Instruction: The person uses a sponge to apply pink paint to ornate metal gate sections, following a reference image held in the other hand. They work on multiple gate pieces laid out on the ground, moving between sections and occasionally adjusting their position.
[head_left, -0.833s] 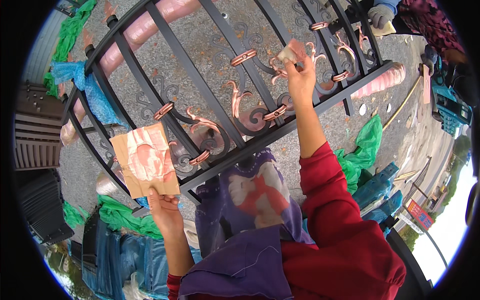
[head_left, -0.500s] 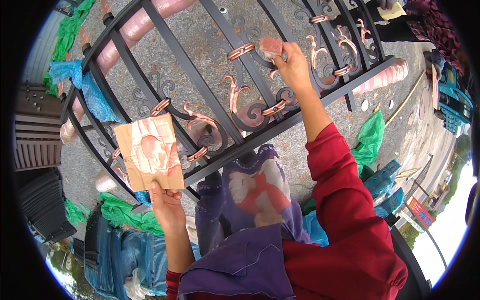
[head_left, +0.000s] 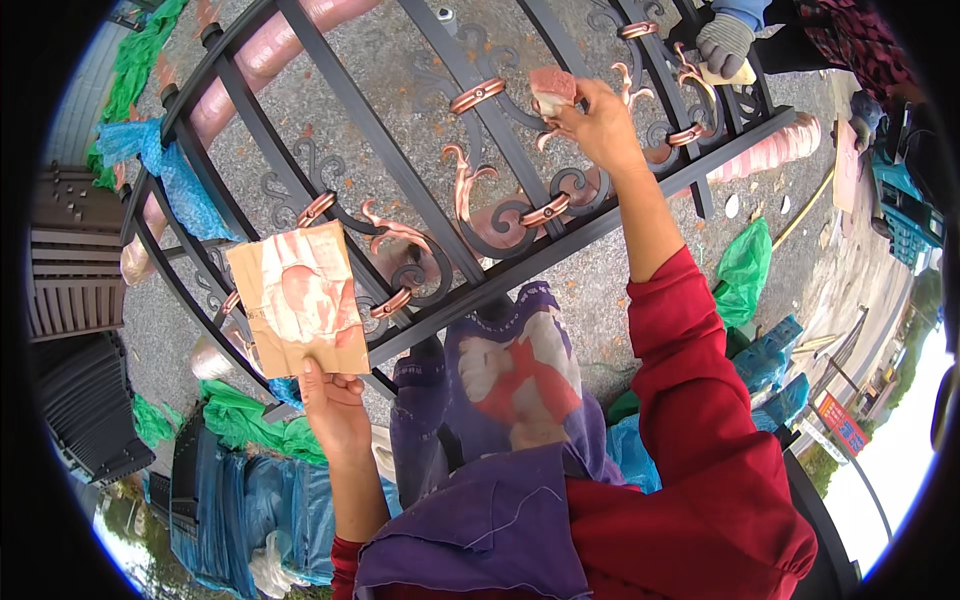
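While left hand [head_left: 335, 405] grips cardboard [head_left: 297, 297], right hand [head_left: 600, 125] presses sponge [head_left: 551, 88] on gate scroll [head_left: 520, 205].

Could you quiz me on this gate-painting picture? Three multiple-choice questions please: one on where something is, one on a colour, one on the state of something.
1. Where is the right hand?
A. on the scrollwork of the gate
B. in a pocket
C. on the ground

2. What colour are the painted rings and leaf tips?
A. blue
B. copper
C. white

3. How does the left hand hold the cardboard?
A. crumpled in a fist
B. folded in half
C. flat, gripped by its lower edge

Answers:
1 A: it presses a sponge to a scroll.
2 B: they shine copper against the black bars.
3 C: the sheet is spread open, smeared with copper paint.
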